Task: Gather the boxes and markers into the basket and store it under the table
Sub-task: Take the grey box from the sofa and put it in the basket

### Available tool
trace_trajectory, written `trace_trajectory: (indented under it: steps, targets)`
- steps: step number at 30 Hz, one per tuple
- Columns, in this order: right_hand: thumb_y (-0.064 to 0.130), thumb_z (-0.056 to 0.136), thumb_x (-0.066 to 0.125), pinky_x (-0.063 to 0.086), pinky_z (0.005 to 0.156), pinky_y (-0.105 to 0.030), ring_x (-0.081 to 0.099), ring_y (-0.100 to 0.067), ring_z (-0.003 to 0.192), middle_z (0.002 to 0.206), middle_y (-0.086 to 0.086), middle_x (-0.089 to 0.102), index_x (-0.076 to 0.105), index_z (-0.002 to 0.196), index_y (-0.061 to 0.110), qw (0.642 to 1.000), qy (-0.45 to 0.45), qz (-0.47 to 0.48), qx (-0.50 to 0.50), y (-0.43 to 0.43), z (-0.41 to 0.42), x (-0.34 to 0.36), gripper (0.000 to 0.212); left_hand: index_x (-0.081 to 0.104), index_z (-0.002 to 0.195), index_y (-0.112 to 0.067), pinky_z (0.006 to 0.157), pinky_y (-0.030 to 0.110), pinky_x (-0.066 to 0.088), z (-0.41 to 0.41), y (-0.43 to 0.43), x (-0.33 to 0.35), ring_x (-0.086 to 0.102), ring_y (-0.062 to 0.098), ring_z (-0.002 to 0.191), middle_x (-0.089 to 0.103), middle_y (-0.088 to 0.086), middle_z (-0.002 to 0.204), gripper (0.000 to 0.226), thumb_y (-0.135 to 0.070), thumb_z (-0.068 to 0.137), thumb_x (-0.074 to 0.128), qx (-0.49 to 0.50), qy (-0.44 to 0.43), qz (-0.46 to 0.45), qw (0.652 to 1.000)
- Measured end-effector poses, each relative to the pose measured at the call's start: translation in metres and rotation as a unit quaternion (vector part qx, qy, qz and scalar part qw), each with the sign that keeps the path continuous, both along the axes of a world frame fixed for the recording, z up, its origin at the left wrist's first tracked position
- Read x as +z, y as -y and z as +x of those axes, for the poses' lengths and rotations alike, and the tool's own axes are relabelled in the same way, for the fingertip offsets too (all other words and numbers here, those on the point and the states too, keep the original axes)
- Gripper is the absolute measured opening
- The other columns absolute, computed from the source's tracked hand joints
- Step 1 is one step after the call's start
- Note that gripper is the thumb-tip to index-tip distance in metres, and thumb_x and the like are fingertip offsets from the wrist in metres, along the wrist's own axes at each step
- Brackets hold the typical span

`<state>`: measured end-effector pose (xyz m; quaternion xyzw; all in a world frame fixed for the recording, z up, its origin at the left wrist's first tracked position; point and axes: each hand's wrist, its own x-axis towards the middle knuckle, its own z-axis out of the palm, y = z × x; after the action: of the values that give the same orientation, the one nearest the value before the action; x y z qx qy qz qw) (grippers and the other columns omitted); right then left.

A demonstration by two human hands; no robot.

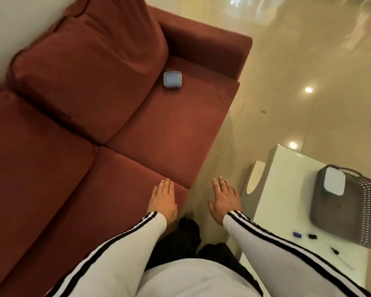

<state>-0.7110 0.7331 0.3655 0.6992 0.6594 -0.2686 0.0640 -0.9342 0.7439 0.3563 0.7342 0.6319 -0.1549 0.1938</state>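
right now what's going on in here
A person stands between a red sofa and a white table, left hand and right hand both open and empty. The grey basket on the table holds one white-lidded box. A blue box lies on the sofa seat, and markers lie loose on the table beside the basket.

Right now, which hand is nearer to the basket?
Right. The right hand hovers over the floor just beside the table that bears the basket; the left hand is farther off, over the sofa edge.
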Motion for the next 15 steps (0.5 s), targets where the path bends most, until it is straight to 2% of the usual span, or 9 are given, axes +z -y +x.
trace_trajectory:
  steps: [4,7,11,15]
  targets:
    - [0.04,0.094,0.044,0.009,0.122,-0.045,0.005,-0.022,0.152,0.166,-0.005,0.007,0.005,0.157,0.024,0.999,0.009,0.03,-0.026,-0.095,0.034,0.021,0.076,0.003,0.153,-0.008,0.121,0.041,0.005,0.021,-0.101,0.015,-0.002,0.023,0.15,0.001,0.007,0.163,0.078,-0.038,0.094,0.044,-0.004,0.015,0.036,0.999]
    - [0.041,0.094,0.043,0.009,0.122,-0.045,0.004,-0.022,0.152,0.166,-0.004,0.006,0.006,0.157,0.025,0.999,0.017,0.046,-0.008,-0.173,0.052,0.025,0.075,0.005,0.153,-0.009,0.121,0.041,0.007,0.03,-0.177,0.019,-0.001,0.023,0.15,0.002,0.007,0.163,0.078,-0.039,0.093,0.045,0.02,0.022,0.071,0.997]
    - [0.041,0.095,0.041,0.01,0.122,-0.044,0.007,-0.021,0.152,0.166,-0.003,0.008,0.005,0.157,0.026,0.997,0.016,0.051,0.056,-0.285,0.06,0.014,0.074,0.004,0.153,-0.009,0.121,0.041,0.007,0.04,-0.262,0.009,-0.001,0.023,0.15,0.001,0.007,0.163,0.078,-0.039,0.094,0.044,0.071,0.011,0.079,0.994]
    - [0.043,0.095,0.042,0.01,0.122,-0.044,0.005,-0.021,0.152,0.166,-0.002,0.004,0.002,0.158,0.025,0.987,0.01,0.013,0.161,-0.383,0.058,0.001,0.077,0.004,0.154,-0.008,0.121,0.04,0.007,0.052,-0.319,-0.006,-0.001,0.023,0.15,0.001,0.008,0.163,0.078,-0.038,0.094,0.045,0.155,0.003,0.052,0.987]
